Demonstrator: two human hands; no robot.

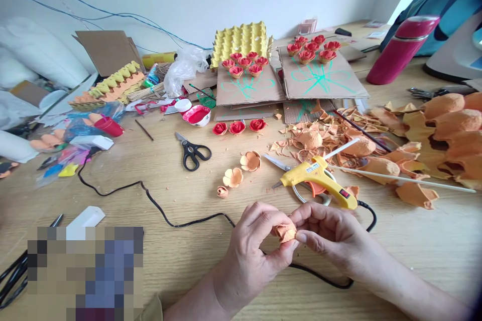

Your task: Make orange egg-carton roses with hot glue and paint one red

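Between my two hands is a small orange flower of egg-carton pulp (286, 233), its petals curled together. My left hand (253, 243) grips it between thumb and fingers from the left. On the other side, my right hand (335, 235) pinches the flower's edge with thumb and forefinger. Just beyond lie two open orange petal cups, one paler (233, 177) and one darker (250, 161), and a tight rolled bud (222, 191). A yellow glue gun (320, 180) rests behind my right hand, with white-handled scissors (280, 162) partly under it.
Black scissors (194, 153) lie mid-table near three red flowers (237, 127) and a bowl of red paint (196, 115). More red flowers stand on cardboard sheets (324, 80). Carton scraps (309, 138) pile up at right, before a pink flask (402, 50). A black cord (176, 224) crosses the table.
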